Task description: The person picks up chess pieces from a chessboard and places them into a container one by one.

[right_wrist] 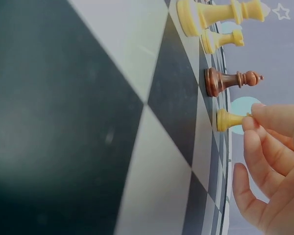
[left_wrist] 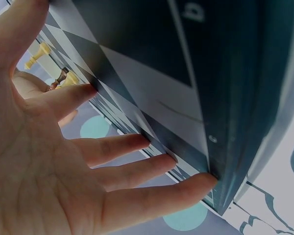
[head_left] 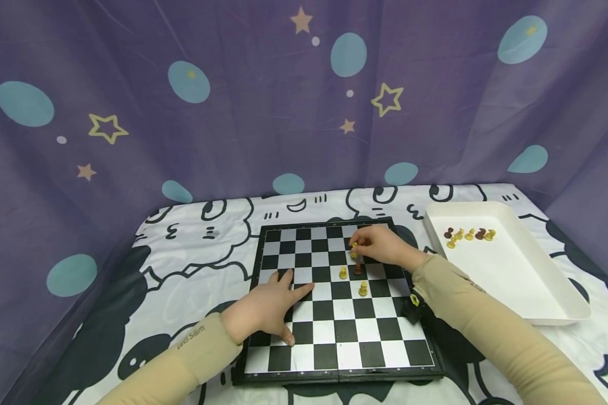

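My right hand [head_left: 382, 246] pinches the top of a yellow chess piece [right_wrist: 227, 120] between thumb and fingertips. The fingers cover its head, so its kind is hidden; its base is at the chessboard [head_left: 324, 309]. Just nearer stands a brown bishop [right_wrist: 230, 82]. A yellow rook [right_wrist: 220, 40] and a taller yellow piece with a crown-like top [right_wrist: 215, 17] stand upright close by. Over the board's left side, my left hand [head_left: 266, 305] is spread with straight fingers and holds nothing. Its fingertips touch the board in the left wrist view.
A white tray [head_left: 517, 275] stands to the right of the board, with several yellow and brown chess pieces [head_left: 469, 234] near its far left end. A small black item [head_left: 411, 309] lies at the board's right edge, by the right sleeve. A purple curtain [head_left: 263, 112] hangs behind.
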The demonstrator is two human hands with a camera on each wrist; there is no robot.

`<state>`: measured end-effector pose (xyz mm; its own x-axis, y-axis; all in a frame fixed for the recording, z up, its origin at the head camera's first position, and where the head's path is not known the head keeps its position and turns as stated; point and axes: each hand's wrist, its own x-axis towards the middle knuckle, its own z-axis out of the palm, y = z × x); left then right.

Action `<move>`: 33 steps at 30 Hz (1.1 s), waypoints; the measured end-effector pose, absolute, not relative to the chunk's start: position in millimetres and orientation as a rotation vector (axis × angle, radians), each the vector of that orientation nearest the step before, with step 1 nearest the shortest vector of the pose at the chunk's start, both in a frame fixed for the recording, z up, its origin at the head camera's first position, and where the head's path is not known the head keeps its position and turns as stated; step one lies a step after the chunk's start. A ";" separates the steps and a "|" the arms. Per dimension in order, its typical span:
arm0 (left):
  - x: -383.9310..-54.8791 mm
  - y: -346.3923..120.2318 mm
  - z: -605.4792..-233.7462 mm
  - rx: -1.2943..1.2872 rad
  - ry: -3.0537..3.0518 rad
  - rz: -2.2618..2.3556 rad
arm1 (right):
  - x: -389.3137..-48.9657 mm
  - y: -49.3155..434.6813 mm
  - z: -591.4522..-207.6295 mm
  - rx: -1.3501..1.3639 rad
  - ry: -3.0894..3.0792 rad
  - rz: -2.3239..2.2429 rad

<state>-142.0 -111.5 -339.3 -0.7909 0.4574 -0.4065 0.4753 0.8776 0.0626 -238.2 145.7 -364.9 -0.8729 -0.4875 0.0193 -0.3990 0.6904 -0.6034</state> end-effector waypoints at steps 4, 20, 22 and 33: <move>-142.2 -111.9 -339.7 0.685 2.631 -0.063 | -238.1 146.3 -363.2 -0.736 2.758 -0.944; -141.2 -112.1 -337.7 0.696 2.632 -0.043 | -233.3 152.1 -354.2 -0.763 2.808 -0.972; -141.1 -112.1 -337.4 0.696 2.632 -0.040 | -232.7 154.1 -353.8 -0.758 2.805 -0.982; -141.1 -111.6 -337.2 0.689 2.629 -0.047 | -227.7 164.6 -353.7 -0.737 2.837 -1.020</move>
<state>-141.1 -111.6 -337.2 -0.7891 0.4613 -0.4055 0.4755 0.8768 0.0720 -227.7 164.6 -353.7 -0.8864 -0.4466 0.1216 -0.4217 0.6710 -0.6098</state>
